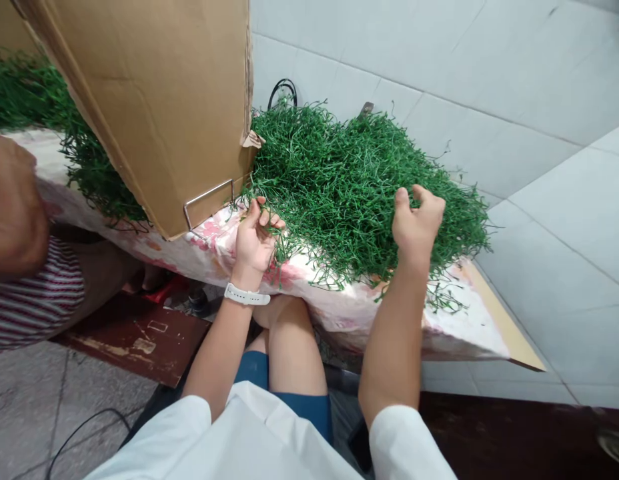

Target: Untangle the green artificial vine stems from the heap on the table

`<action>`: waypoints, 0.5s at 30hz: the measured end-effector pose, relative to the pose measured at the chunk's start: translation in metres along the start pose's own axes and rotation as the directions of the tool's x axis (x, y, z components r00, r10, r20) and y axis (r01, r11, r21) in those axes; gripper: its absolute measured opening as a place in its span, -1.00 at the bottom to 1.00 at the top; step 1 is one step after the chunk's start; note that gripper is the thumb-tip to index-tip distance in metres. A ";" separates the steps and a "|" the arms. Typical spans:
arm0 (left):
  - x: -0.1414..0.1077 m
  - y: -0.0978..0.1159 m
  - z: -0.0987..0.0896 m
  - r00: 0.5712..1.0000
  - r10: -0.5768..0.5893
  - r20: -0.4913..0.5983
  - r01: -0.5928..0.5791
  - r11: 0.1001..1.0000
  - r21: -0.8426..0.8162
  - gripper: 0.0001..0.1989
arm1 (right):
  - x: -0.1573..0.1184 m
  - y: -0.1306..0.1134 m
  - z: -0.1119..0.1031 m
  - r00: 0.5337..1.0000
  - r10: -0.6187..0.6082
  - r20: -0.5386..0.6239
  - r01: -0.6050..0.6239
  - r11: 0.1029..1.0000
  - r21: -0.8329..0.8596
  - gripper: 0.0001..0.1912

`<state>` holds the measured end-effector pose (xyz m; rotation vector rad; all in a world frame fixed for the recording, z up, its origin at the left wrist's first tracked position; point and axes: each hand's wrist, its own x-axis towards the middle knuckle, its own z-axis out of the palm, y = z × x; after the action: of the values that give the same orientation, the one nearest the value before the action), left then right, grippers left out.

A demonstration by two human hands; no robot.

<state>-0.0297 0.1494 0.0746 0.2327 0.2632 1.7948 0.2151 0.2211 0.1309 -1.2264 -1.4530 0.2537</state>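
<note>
A big heap of thin green plant-like stems [339, 173] lies on a table covered with a floral cloth [329, 310], against the tiled wall. My left hand [254, 237] is at the heap's near left edge, palm up, its fingers curled round a few green stems. A white watch band [247, 295] circles that wrist. Over the right part of the heap is my right hand [418, 223], its fingers curled in and its thumb raised. What it holds, if anything, is hidden by the fingers.
A tall cardboard sheet [174, 100] stands left of the heap, with a bent metal wire frame [208, 200] at its foot. Beyond it lie more green stems [34, 93] and another person's hand [14, 207]. A black cable loop [283, 85] rises behind the heap.
</note>
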 end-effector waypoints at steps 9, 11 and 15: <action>-0.011 -0.018 0.012 0.997 0.004 0.081 -0.023 0.973 0.231 -0.71 | -0.086 -0.050 0.069 0.778 -0.262 0.570 0.050 0.931 0.360 -0.39; -0.011 -0.021 0.013 0.998 -0.043 0.054 0.031 0.977 0.213 -0.70 | -0.088 -0.046 0.074 0.747 -0.304 0.592 0.012 0.895 0.445 -0.38; -0.008 -0.016 0.010 0.998 -0.062 -0.010 0.062 0.997 0.037 -0.59 | -0.097 -0.038 0.069 0.740 -0.374 0.558 -0.191 0.679 0.709 -0.42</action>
<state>-0.0097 0.1456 0.0791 0.2407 0.3078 1.7310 0.1182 0.1624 0.0791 -0.3463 -1.7428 1.2033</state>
